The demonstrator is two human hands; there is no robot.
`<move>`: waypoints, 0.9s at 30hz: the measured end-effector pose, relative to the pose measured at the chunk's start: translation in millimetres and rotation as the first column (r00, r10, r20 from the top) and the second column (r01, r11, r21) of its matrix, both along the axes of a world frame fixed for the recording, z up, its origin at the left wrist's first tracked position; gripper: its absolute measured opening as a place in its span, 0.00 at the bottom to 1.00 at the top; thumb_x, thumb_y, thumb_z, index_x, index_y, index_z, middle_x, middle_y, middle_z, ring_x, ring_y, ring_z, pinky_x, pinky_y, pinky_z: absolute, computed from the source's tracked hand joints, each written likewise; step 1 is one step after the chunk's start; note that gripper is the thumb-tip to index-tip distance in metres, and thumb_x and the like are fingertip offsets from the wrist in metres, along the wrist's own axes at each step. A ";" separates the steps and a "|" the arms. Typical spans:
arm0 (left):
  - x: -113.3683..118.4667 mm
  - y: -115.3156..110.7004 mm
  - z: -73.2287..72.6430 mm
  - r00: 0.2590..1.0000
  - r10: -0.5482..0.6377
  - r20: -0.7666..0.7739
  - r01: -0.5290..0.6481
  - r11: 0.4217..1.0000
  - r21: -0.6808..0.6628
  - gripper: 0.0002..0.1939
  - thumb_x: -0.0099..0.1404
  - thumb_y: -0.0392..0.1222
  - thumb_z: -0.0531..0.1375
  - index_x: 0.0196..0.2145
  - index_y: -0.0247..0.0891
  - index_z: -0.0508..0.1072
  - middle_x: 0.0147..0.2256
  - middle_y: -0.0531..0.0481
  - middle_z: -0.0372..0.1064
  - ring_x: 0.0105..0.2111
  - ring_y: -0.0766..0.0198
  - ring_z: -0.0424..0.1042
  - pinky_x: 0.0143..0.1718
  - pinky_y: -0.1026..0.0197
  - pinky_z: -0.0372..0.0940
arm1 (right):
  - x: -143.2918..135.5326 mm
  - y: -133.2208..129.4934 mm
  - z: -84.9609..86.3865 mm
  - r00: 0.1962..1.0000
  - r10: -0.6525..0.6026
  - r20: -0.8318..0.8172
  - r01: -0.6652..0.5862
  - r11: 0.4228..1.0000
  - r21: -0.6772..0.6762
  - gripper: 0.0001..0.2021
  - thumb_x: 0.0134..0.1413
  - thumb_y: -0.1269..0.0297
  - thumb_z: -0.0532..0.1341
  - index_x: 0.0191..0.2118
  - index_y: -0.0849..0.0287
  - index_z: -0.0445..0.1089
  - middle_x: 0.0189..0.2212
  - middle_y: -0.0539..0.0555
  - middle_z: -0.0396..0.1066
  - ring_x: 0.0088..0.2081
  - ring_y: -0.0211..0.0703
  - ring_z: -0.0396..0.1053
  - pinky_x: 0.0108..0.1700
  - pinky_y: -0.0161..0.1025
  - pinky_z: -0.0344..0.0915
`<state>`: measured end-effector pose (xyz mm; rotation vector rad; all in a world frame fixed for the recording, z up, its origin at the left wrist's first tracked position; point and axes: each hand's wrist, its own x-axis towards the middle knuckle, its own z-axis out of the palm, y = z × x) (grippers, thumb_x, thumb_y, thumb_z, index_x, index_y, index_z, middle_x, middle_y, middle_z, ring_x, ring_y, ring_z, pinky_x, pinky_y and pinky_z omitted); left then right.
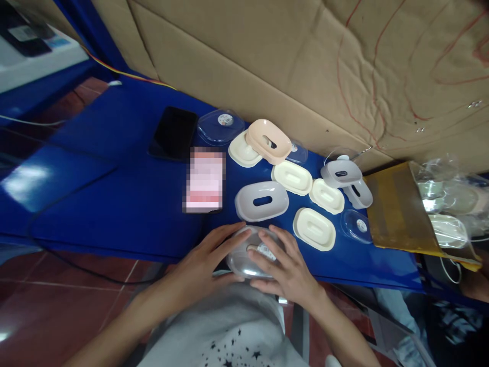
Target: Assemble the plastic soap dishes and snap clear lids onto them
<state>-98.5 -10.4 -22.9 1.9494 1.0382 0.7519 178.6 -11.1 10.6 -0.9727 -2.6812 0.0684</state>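
An oval plastic container (239, 257) with a clear lid and a white barcode label is at the table's front edge, close to my body. My left hand (212, 255) grips its left end, with the thumb low on the near side and the fingers over the top. On the right, my right hand (284, 270) holds it with fingers spread across the lid and label. Just beyond lies a pale grey oval piece (250, 203) with a slot in the middle. Cream oval trays (314, 229) rest to the right of it. The container's underside is hidden.
A blue table (153, 214) carries a dark tablet-like object (173, 132), a blurred-out pink screen (204, 178), a peach slotted piece (263, 135), clear lids (219, 127) and stacked grey pieces (342, 172). An open cardboard box (393, 214) with wrapped items stands right. Cardboard (267, 56) walls the back.
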 end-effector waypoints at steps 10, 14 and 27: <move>0.4 2.7 0.2 1.000 -0.013 0.008 0.013 1.000 0.006 0.42 0.78 0.46 0.63 0.78 0.68 0.46 0.75 0.48 0.57 0.72 0.45 0.64 0.69 0.36 0.67 | -25.1 -17.1 -6.5 0.975 -0.216 -0.056 0.219 0.974 0.061 0.36 0.72 0.46 0.63 0.79 0.44 0.55 0.73 0.59 0.65 0.71 0.69 0.61 0.62 0.63 0.69; 1.4 -0.4 -4.0 1.000 0.016 -0.001 -0.016 0.999 0.047 0.43 0.76 0.49 0.66 0.78 0.65 0.49 0.74 0.45 0.58 0.71 0.44 0.66 0.68 0.38 0.69 | -14.4 -10.9 5.4 0.976 -0.178 -0.124 0.163 0.979 -0.123 0.35 0.74 0.42 0.60 0.79 0.42 0.54 0.75 0.57 0.61 0.75 0.66 0.57 0.69 0.65 0.66; 1.2 -11.8 -5.3 0.980 0.140 -0.139 -0.040 0.829 0.557 0.33 0.77 0.32 0.63 0.74 0.43 0.60 0.64 0.38 0.74 0.68 0.48 0.70 0.66 0.40 0.72 | 3.7 72.0 13.6 0.985 -0.145 -0.089 0.138 0.987 -0.088 0.22 0.77 0.72 0.54 0.69 0.52 0.72 0.66 0.58 0.74 0.71 0.52 0.68 0.76 0.61 0.61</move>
